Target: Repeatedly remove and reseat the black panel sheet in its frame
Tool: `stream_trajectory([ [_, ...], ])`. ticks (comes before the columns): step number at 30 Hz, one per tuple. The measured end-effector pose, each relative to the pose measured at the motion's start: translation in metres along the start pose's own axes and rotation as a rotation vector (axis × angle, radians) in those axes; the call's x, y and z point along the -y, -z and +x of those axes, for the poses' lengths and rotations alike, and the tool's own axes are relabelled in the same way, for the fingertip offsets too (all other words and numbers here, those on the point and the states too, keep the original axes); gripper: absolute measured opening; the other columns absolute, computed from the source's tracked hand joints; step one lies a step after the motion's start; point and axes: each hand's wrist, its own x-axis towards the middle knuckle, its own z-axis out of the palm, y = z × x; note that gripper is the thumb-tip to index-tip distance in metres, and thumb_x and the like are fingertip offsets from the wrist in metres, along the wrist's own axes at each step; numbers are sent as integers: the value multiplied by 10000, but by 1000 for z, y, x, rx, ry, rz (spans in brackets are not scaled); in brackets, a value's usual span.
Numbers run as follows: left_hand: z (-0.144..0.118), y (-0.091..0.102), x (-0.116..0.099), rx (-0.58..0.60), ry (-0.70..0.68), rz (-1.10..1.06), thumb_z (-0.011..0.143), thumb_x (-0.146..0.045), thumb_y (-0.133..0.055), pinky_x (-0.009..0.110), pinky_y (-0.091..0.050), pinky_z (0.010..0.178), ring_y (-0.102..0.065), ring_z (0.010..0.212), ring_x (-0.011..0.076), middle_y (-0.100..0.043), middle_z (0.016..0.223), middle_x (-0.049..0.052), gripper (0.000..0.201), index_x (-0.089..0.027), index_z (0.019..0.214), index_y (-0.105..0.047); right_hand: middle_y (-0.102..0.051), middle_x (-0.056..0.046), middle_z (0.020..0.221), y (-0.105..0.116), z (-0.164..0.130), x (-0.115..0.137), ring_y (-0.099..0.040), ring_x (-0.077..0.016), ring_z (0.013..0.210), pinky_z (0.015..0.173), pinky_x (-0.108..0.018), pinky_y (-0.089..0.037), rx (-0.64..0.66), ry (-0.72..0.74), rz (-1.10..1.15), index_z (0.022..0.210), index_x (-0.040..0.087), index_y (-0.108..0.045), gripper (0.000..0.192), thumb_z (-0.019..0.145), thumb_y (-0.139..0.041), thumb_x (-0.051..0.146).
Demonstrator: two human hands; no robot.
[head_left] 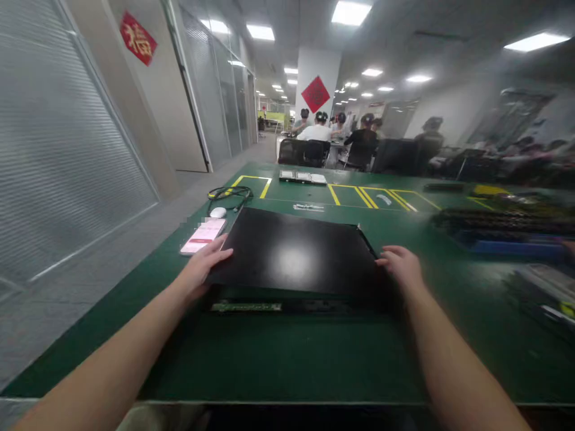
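Note:
A flat, glossy black cover (pixel 287 251) lies across the middle of the table, over a low black case. Its near edge appears raised, and a green circuit board (pixel 246 307) shows in the dark gap below it. My left hand (pixel 209 263) grips the cover's left side, thumb on top and the other fingers partly hidden. At the right side, my right hand (pixel 399 263) pinches the edge of the cover with bent fingers. Most of the inside of the case is hidden under the cover.
On the green table (pixel 287 365), a phone (pixel 203 235), a white mouse (pixel 218 212) and a coiled black cable (pixel 231 194) lie left. White-topped drives (pixel 303 177) sit beyond. A blue tray (pixel 516 246) and blurred parts are at right. Several people sit farther back.

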Motion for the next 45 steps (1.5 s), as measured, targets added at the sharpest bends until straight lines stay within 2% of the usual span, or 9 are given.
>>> stream_trajectory([
  [9, 0, 4, 0, 77, -7, -8, 687, -145, -826, 213, -614, 619, -778, 680, 192, -840, 1012, 75, 615, -192, 1293, -730, -734, -77, 688, 3, 2, -2, -719, -249, 690, 574, -300, -473, 3, 14, -64, 1078, 158, -713, 434, 715, -633, 382],
  [18, 3, 8, 4, 88, 20, -7, 688, -129, -845, 206, -595, 558, -760, 619, 180, -836, 986, 94, 680, -180, 1347, -683, -745, -69, 704, 6, 0, 3, -701, -248, 658, 582, -311, -456, 6, -14, -130, 1067, 178, -732, 429, 708, -626, 387],
  [31, 1, 3, 0, 29, 83, -15, 774, -67, -743, 203, -604, 585, -764, 635, 165, -834, 1019, 81, 597, -173, 1356, -669, -755, -45, 729, 8, -13, 27, -701, -275, 872, 702, -341, -424, -4, -41, -266, 1023, 218, -747, 376, 708, -582, 339],
  [36, -1, 2, -2, 43, 94, -19, 769, -71, -755, 218, -620, 624, -774, 657, 175, -837, 1002, 83, 618, -167, 1370, -652, -759, -48, 739, 8, -14, 28, -695, -276, 862, 696, -345, -419, 0, -39, -285, 1026, 218, -752, 373, 718, -579, 338],
  [41, 2, 4, 1, 58, 68, 2, 763, -82, -778, 219, -624, 627, -777, 655, 178, -839, 964, 78, 491, -174, 1242, -721, -762, -52, 752, 8, -14, 29, -687, -262, 808, 673, -341, -420, -8, -29, -303, 1022, 211, -757, 366, 725, -577, 327],
  [45, 3, 3, 2, 23, 64, -4, 773, -80, -783, 216, -626, 636, -778, 654, 177, -837, 947, 94, 449, -150, 1212, -721, -759, -56, 749, 8, -16, 32, -683, -253, 789, 665, -337, -423, -8, -17, -309, 1018, 200, -761, 358, 731, -581, 315],
])
